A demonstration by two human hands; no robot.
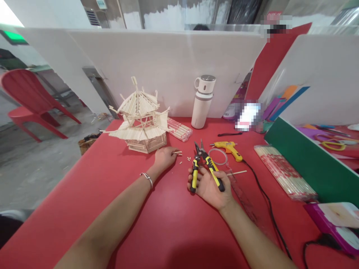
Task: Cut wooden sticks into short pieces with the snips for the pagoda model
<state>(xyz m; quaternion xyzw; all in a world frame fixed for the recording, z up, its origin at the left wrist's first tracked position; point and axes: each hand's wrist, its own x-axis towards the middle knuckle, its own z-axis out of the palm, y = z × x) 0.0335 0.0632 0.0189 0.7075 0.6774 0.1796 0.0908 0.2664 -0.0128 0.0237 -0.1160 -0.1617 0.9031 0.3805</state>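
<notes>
My right hand [214, 186] is wrapped round a pair of yellow and black pliers [209, 160], whose handles are spread and whose jaws stand apart, pointing away from me. Between the fingers of my left hand [166, 157] are short pale wooden sticks [177, 152]; their exact number is hard to make out. A few tiny cut stick pieces [189, 158] lie on the red table between the hands. Just beyond my left hand stands a pagoda model [144, 132] built from wooden sticks, with two tiers of roof.
A white bottle [202, 102] stands behind a packet of sticks [179, 129]. To the right lie a yellow glue gun [228, 148] with a black cord, a clear ring [218, 156], another stick packet [284, 172], a lit phone [248, 116] and a purple box [335, 224]. White partitions [168, 67] border the table.
</notes>
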